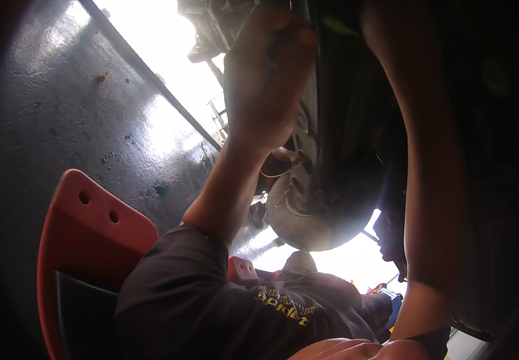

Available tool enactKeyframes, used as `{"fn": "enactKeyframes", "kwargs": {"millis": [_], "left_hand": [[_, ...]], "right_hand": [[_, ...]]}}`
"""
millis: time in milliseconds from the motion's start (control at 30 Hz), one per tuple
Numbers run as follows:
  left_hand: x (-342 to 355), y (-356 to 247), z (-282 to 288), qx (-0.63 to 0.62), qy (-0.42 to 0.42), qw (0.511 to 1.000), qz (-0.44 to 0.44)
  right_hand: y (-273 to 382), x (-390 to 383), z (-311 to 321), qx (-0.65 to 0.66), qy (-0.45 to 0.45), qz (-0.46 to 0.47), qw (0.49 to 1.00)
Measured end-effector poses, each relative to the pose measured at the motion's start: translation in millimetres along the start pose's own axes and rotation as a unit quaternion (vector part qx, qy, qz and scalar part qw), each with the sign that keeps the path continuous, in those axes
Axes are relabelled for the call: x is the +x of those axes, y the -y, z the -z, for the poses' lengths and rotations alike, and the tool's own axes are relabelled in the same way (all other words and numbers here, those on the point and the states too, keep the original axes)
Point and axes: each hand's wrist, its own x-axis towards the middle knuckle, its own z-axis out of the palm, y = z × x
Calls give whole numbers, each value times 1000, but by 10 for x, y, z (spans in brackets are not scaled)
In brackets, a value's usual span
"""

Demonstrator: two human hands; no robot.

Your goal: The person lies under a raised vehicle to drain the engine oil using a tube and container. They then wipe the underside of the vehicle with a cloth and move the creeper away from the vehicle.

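My left hand is raised under the dark underside of a vehicle, beside its lower edge. Its fingers are curled closed; whatever is in them, if anything, is hidden in shadow. My right arm reaches up along the right, and my right hand runs into darkness at the top edge, with its fingers hidden against the underside. A tyred wheel hangs beyond my left forearm, and a thin cord curves near it. My body, in a dark printed shirt, lies stretched out below.
A red creeper board with holes and a black pad is under me. The glossy grey floor stands at a slant on the left, with bright daylight beyond its edge. Dark, unclear shapes are right of the wheel.
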Motion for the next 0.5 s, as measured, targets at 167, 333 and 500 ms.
{"fn": "enactKeyframes", "kwargs": {"millis": [167, 333, 500], "left_hand": [[232, 167, 342, 292, 38, 911, -289], [124, 140, 68, -85, -53, 995, 30], [98, -20, 131, -64, -45, 984, 160]], "right_hand": [[169, 183, -252, 95, -19, 47, 994], [-44, 9, 47, 29, 87, 47, 995], [-20, -214, 42, 12, 142, 74, 987]]}}
